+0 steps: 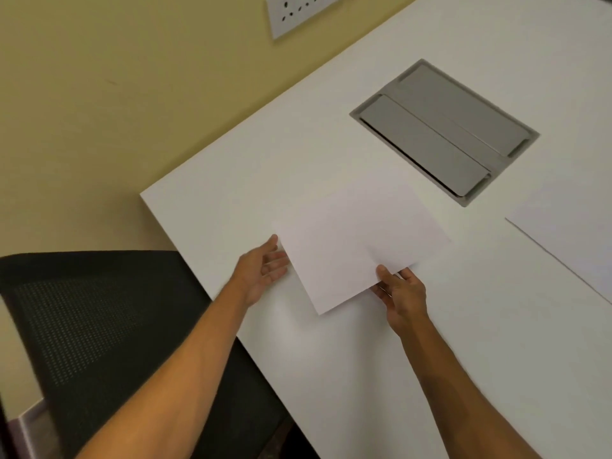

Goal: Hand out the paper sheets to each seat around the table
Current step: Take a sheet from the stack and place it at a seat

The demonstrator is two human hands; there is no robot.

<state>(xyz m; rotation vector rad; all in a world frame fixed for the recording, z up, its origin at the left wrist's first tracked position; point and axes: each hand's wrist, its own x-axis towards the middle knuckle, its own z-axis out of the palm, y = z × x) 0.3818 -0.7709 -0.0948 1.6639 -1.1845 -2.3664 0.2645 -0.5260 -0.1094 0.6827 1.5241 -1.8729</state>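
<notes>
right hand point(402, 293) pinches sheet point(357, 240) near edge | left hand point(265, 270) open beside

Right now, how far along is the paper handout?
A first sheet already lies on the table at right. A second sheet is in hand by the mesh chair: the right hand pinches its near edge, the left hand touches its side. Other seats are out of view.

I read this as an office meeting room: white laminate table point(364, 376) with a recessed grey metal cable hatch point(443, 130), black mesh-back office chair point(99, 326) at the table's left edge, white wall socket plate point(298, 11) beyond it.
</notes>
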